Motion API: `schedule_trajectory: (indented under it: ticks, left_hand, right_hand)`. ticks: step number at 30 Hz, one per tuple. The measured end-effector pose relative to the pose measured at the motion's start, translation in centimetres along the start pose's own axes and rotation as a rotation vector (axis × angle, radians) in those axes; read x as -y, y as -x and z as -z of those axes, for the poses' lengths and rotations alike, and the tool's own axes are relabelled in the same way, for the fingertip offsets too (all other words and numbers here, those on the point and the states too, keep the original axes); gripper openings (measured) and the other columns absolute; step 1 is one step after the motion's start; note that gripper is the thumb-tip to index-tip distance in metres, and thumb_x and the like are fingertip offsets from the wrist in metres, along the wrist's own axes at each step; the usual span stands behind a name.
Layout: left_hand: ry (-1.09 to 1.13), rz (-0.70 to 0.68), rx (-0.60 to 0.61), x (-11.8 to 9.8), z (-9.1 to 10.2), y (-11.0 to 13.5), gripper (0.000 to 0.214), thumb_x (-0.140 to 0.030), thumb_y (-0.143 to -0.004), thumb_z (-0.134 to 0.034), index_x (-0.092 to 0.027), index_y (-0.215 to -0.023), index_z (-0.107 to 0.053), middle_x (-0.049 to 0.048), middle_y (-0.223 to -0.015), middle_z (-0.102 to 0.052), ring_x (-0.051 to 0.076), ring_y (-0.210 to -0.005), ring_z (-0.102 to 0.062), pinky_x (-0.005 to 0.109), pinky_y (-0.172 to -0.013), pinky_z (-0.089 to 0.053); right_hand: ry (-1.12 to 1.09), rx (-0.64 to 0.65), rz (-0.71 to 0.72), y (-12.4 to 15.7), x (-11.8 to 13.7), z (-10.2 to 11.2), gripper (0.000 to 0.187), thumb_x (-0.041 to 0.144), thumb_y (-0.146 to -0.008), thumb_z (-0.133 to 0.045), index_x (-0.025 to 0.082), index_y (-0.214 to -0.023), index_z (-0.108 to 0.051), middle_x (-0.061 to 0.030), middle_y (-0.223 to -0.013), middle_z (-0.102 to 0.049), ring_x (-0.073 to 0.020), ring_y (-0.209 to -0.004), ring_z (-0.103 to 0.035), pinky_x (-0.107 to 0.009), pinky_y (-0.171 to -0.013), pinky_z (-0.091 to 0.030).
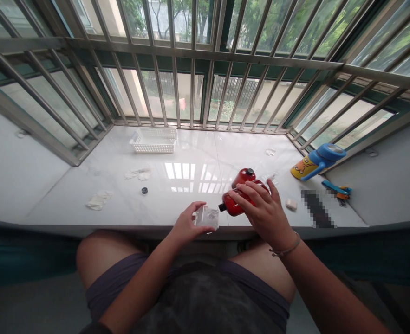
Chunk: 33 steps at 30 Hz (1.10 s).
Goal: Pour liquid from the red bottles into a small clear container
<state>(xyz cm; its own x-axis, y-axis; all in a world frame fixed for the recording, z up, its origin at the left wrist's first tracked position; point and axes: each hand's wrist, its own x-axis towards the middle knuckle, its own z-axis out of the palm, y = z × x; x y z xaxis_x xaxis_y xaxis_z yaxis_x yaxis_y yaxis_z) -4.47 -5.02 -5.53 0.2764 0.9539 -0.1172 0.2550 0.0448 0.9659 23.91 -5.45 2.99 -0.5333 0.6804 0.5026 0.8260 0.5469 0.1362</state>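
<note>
My left hand (188, 224) is closed around a small clear plastic container (207, 218) at the near edge of the counter; whether it is stiff or a soft pouch I cannot tell. My right hand (263, 208) grips a glossy red bottle (233, 204) from above. This bottle lies tilted nearly on its side, its black tip (222, 207) pointing left, close to the container but apart from it. Any flow from the tip is not visible. Just behind stands a second red bottle (242, 177) with a black top, partly hidden by the held one.
A white perforated basket (154, 140) sits at the back left. Crumpled white pieces (99, 200) and a small black cap (144, 190) lie left. Rightward are a blue-yellow cup (312, 162), a small white object (291, 204), a blue-orange item (339, 190) and a blurred dark object (318, 208). Metal bars (192, 93) line the window.
</note>
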Motion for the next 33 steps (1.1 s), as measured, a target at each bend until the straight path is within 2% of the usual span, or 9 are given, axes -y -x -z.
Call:
schedule_trajectory:
  ticks: [33]
  left_hand:
    - [0.014,-0.01,-0.009,-0.2,0.2,0.0,0.082,-0.036,-0.064,-0.099,-0.027,-0.138,-0.064,0.0088,-0.142,-0.071,0.034,-0.137,-0.065,0.044,-0.104,-0.059]
  right_hand:
    - [0.025,0.003,0.04,-1.3,0.2,1.0,0.057,0.005,-0.1,-0.062,0.036,-0.149,-0.062,-0.0036,-0.15,-0.068,-0.0279,-0.145,-0.055,-0.063,-0.135,-0.02]
